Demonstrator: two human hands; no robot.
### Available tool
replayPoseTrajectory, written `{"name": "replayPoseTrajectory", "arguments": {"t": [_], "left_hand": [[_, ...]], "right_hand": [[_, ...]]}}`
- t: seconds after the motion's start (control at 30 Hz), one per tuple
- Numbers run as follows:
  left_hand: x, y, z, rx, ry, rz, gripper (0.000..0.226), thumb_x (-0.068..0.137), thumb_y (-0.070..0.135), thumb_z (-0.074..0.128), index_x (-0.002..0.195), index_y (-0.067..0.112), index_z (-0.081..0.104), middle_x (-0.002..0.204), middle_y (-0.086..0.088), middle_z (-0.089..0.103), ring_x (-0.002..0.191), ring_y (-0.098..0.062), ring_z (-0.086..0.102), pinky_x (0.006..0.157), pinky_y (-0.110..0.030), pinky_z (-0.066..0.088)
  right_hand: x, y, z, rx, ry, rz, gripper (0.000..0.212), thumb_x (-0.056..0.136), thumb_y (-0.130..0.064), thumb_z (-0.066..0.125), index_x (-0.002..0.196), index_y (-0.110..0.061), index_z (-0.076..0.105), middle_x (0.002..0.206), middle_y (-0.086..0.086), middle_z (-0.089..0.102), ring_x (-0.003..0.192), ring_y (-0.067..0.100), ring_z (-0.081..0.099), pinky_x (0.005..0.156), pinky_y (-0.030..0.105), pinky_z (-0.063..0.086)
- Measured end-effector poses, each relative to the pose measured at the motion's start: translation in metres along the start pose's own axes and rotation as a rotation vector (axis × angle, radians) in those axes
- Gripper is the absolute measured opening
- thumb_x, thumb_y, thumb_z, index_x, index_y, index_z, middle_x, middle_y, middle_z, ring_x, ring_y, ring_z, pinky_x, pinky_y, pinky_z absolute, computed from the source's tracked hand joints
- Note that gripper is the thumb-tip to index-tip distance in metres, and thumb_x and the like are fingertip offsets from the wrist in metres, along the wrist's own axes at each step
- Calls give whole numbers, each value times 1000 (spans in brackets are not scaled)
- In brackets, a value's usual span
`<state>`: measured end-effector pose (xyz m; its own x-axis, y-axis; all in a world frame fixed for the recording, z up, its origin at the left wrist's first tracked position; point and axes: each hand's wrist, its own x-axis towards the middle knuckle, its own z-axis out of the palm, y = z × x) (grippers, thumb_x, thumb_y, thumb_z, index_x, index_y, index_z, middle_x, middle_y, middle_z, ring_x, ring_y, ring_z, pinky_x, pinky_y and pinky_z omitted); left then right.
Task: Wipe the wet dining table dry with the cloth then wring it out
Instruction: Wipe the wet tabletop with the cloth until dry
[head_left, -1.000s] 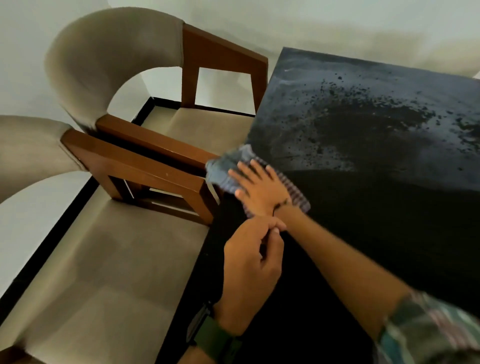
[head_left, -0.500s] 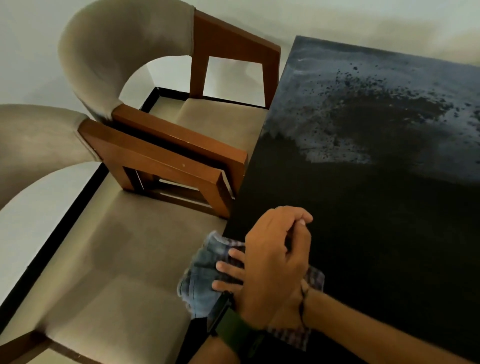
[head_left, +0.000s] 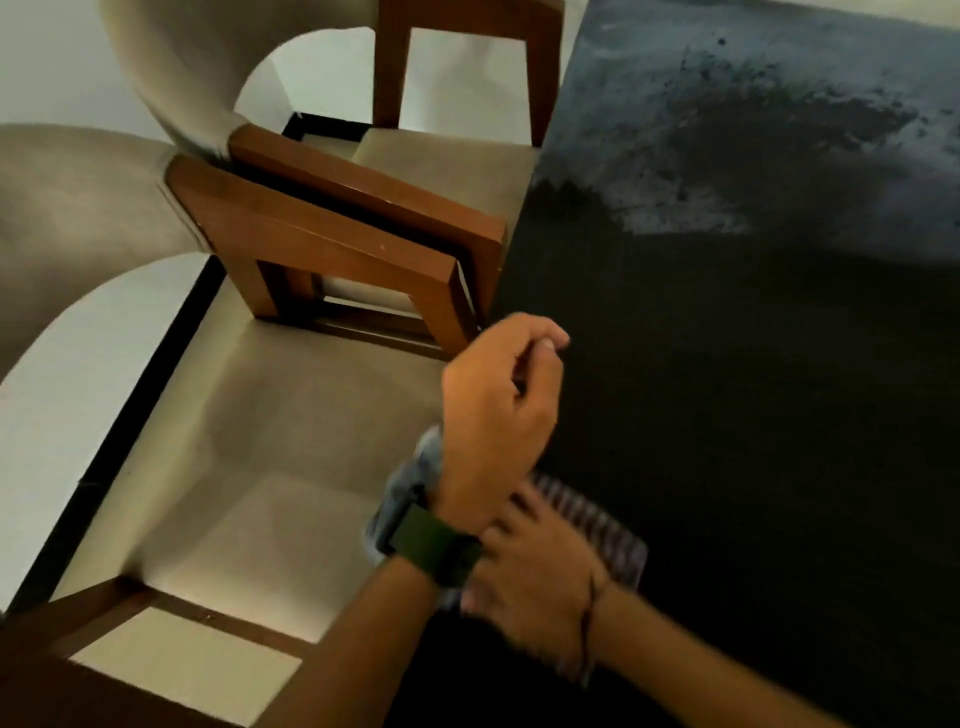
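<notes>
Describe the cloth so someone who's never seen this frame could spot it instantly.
Start at the dark dining table filling the right side and follow its left edge toward the viewer. There the right hand presses flat on the cloth, with the left hand crossing above it. It is the only fabric on the tabletop: checked weave on the table side, a bluish-grey part hanging past the edge.

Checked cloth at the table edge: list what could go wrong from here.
1. The blue-grey checked cloth hangs partly past the dark dining table's left edge, under the right hand. Squeezed water could drip onto the beige upholstered chair seat below.
2. Wet speckled patches remain at the far end; wringing now would likely leave them.
3. The left hand, loosely curled, crosses above the right, which may cramp the next stroke.
</notes>
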<state>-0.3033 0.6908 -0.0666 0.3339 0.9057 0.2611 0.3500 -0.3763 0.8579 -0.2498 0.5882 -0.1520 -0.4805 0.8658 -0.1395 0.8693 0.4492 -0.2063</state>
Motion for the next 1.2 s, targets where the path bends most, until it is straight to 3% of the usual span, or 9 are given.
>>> {"name": "replayPoseTrajectory", "arguments": {"t": [0.2, 0.43, 0.53, 0.7, 0.77, 0.83, 0.93, 1.1, 1.2], "left_hand": [[6, 6, -11, 14, 17, 36, 14, 92, 11, 47, 89, 19, 57, 69, 12, 53, 59, -7, 51, 52, -13, 40], [-39, 3, -8, 33, -30, 13, 14, 91, 11, 47, 91, 17, 59, 74, 4, 58, 63, -12, 55, 58, -24, 45], [-63, 4, -8, 10, -37, -61, 15, 91, 10, 48, 91, 20, 59, 78, 7, 59, 71, -8, 59, 65, -25, 50], [-88, 19, -4, 67, -67, -113, 15, 92, 13, 46, 91, 23, 57, 75, 11, 57, 65, -16, 57, 59, -28, 47], [-97, 31, -3, 72, -79, -93, 14, 93, 13, 46, 92, 21, 57, 74, 10, 57, 66, -23, 58, 61, -35, 49], [-106, 38, -4, 82, -95, -75, 14, 93, 13, 46, 93, 21, 57, 74, 11, 57, 67, -23, 58, 62, -35, 50], [-121, 44, -7, 90, -95, -30, 15, 92, 11, 46, 91, 21, 56, 72, 12, 55, 61, -5, 54, 58, -18, 45], [-146, 48, -8, 84, -113, -55, 13, 92, 14, 45, 93, 19, 57, 74, 11, 56, 56, 1, 51, 48, -8, 39], [-154, 51, -7, 61, -111, -55, 13, 92, 13, 46, 93, 17, 59, 74, 11, 56, 60, 1, 53, 51, -8, 40]], "right_hand": [[-20, 3, 23, 4, -65, -27, 55, 92, -50, 31, 145, -39, 23, 156, -8, 24, 146, 23, 12, 116, 48, 8], [7, 123, -15, 29, 13, 662, 53, 99, -45, 18, 149, -37, 0, 160, -2, -2, 147, 23, -6, 116, 48, -2], [8, 57, 1, 44, 66, 690, 58, 96, -45, 28, 149, -30, 11, 159, 4, 10, 146, 30, 4, 115, 54, 4], [-40, -116, 37, 104, 71, 302, 36, 80, -50, 56, 109, -33, 67, 124, -6, 63, 126, 26, 49, 105, 54, 35], [-49, -116, 45, 97, 111, 301, 35, 76, -48, 66, 108, -34, 68, 124, -6, 63, 125, 24, 49, 103, 55, 38], [-62, -90, 45, 153, 112, 331, 46, 87, -43, 56, 132, -31, 52, 145, -2, 45, 139, 26, 30, 110, 58, 22], [-115, -28, 43, 136, 116, 620, 53, 97, -39, 29, 148, -37, 17, 159, -7, 9, 147, 22, 1, 113, 55, 0], [-246, 66, 32, 152, 144, 1270, 52, 100, -36, 23, 149, -35, 5, 160, -5, 0, 147, 21, -2, 116, 56, 4], [-250, 56, 33, 182, 129, 1390, 53, 100, -38, 18, 150, -33, 2, 160, -2, -1, 147, 25, -4, 115, 58, 3]]}}
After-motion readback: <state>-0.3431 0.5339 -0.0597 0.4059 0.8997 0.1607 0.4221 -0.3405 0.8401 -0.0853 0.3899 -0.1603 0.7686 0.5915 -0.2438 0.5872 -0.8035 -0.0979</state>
